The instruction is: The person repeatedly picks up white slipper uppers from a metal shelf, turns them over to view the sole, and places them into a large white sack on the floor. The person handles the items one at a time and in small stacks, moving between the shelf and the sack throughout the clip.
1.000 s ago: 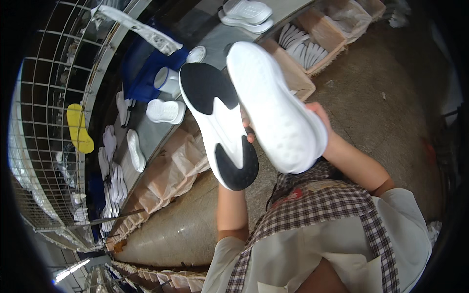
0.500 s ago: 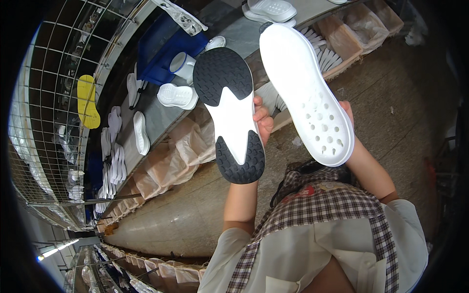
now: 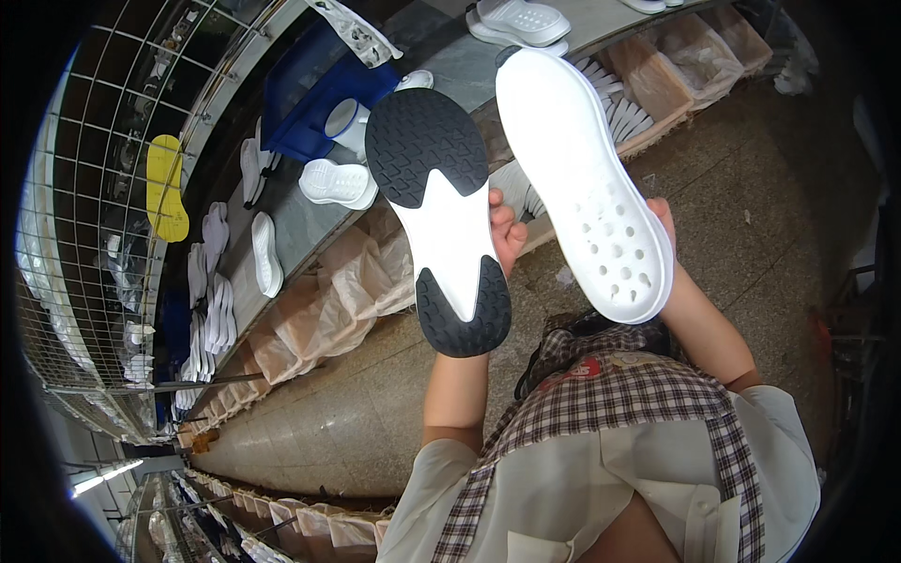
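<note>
Two shoe soles are held up in front of me, side by side and apart. My left hand (image 3: 507, 228) grips a sole with its underside showing, white in the middle with black treaded ends (image 3: 441, 220). Its fingertips curl over the right edge, and the rest of the hand is behind the sole. My right hand (image 3: 664, 220) holds a white sole (image 3: 574, 178) with its inner face showing. Round holes pit the lower end of that face, and a small dark patch sits at the top tip. Most of the right hand is hidden behind it.
A grey work surface (image 3: 310, 225) curves along the left and top, bearing white soles (image 3: 338, 183), a white mug (image 3: 347, 122) and a blue bin (image 3: 305, 94). Lined boxes (image 3: 657, 80) run below its edge. A wire mesh (image 3: 103, 188) with a yellow sole shape (image 3: 166, 188) stands left.
Both soles stay in my hands, with only slight shifts. The right sole has moved a little to the left. The surroundings have shifted slightly in the view.
</note>
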Demonstrator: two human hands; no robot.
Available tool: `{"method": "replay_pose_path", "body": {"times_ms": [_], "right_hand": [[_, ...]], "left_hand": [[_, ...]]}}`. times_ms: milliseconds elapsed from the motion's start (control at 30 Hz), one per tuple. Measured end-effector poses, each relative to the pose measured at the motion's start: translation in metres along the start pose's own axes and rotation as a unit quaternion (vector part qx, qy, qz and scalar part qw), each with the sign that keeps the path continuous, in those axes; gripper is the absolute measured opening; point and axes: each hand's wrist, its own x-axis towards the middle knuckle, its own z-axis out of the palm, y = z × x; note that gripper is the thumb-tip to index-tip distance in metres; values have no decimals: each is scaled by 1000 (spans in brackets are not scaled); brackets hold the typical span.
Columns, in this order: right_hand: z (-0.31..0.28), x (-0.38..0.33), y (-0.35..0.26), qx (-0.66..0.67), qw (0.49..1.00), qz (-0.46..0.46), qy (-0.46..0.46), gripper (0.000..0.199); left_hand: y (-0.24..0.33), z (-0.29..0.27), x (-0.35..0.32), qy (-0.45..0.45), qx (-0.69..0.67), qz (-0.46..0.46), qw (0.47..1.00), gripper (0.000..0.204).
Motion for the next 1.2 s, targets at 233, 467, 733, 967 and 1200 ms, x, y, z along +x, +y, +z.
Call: {"method": "replay_pose_path", "body": {"times_ms": [233, 467, 733, 967, 1200], "right_hand": [[7, 5, 2, -309, 948, -1, 75, 79], [-3, 32, -6, -400, 908, 119, 44, 73], [-43, 161, -132, -531, 770, -95, 341, 81], [-58, 274, -188, -415, 789, -103, 442, 103], [-61, 280, -195, -372, 799, -166, 443, 85]], "left_hand": [[-14, -27, 7, 92, 196, -124, 968, 43], [-22, -63, 0, 197, 122, -1, 973, 46], [-13, -58, -56, 193, 70, 111, 973, 38], [7, -85, -77, 285, 76, 220, 930, 37], [10, -91, -84, 263, 54, 248, 931, 35]]}}
